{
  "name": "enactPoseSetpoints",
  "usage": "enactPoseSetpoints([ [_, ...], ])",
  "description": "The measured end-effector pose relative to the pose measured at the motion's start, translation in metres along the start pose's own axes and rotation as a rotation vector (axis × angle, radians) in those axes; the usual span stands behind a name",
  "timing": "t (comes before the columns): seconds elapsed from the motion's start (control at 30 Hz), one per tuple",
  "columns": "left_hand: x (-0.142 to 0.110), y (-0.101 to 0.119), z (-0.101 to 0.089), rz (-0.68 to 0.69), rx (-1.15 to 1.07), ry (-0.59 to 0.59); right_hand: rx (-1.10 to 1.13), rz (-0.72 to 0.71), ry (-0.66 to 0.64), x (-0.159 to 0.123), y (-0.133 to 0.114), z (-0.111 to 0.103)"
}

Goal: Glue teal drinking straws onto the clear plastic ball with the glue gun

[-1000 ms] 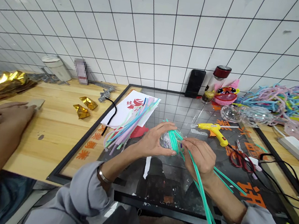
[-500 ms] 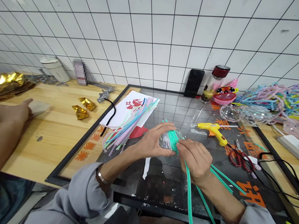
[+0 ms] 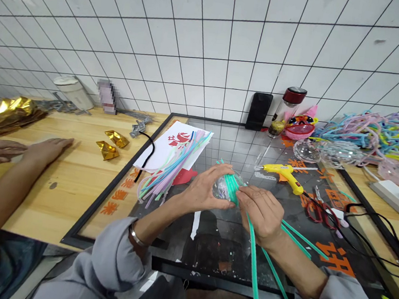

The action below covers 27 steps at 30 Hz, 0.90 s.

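Note:
My left hand is wrapped around a clear plastic ball, thumb below and fingers above. Several turns of green plastic strip lie across the ball's right side. Against that side, my right hand pinches the green strips between thumb and fingers; the exact grip is partly hidden. From under it, long loose strips hang down past the table's front edge. More green strips lie on the table just right of my right wrist.
A yellow glue gun and red-handled scissors lie to the right, near black cables. Left of the ball, pastel strips rest on white paper. A co-worker's hands press on the wooden table, near folded gold pieces.
My right hand has moved slightly left onto the wrapped strips, and the hanging strips have swung left. The co-worker's nearer hand pulled back, then slid right along the table.

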State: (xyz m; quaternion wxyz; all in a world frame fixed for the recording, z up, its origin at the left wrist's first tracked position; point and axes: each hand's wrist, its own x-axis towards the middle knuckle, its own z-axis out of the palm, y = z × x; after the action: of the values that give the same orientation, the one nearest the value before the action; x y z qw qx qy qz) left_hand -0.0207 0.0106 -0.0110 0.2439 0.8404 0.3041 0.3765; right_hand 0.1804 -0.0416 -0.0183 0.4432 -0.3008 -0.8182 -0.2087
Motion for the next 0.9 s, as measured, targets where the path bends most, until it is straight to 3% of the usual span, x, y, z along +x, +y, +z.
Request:
enactPoseSetpoints([
  [0.9, 0.001, 0.0019, -0.0051, 0.06, 0.071, -0.035, -0.022, -0.027, 0.015, 0.0032, -0.0009, 0.0004],
])
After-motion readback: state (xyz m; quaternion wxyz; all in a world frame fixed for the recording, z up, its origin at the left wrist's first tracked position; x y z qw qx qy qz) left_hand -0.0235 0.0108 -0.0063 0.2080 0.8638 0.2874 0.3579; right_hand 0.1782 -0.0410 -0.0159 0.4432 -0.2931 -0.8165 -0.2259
